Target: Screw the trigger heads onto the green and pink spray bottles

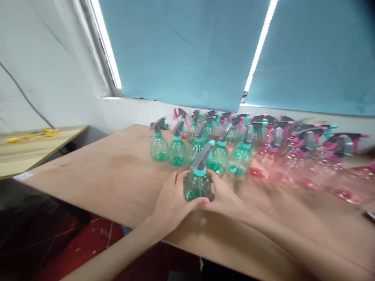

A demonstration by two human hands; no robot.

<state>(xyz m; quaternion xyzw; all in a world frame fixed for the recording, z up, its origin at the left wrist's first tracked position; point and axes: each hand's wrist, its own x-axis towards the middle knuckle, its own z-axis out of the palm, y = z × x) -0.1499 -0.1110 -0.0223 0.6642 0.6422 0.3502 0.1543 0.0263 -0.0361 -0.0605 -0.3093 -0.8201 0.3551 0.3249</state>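
Both hands are wrapped around a clear green spray bottle [198, 186] with a grey trigger head and a turquoise collar. My left hand [172, 197] grips its left side, and my right hand [224, 195] grips its right side. The thumbs come together at the front, low on the bottle. It stands upright near the table's front edge; its base is hidden behind the thumbs. Just behind it is a row of similar green spray bottles [177, 152]. Pink spray bottles [263, 160] continue that row to the right of my right hand.
More spray bottles with mixed pink and turquoise parts [258, 121] crowd the back of the wooden table [117, 164]. Yellow pieces [47, 132] lie on a separate table [17, 156] at left. Blue blinds [181, 50] hang behind. A dark object [370, 216] sits at the right edge.
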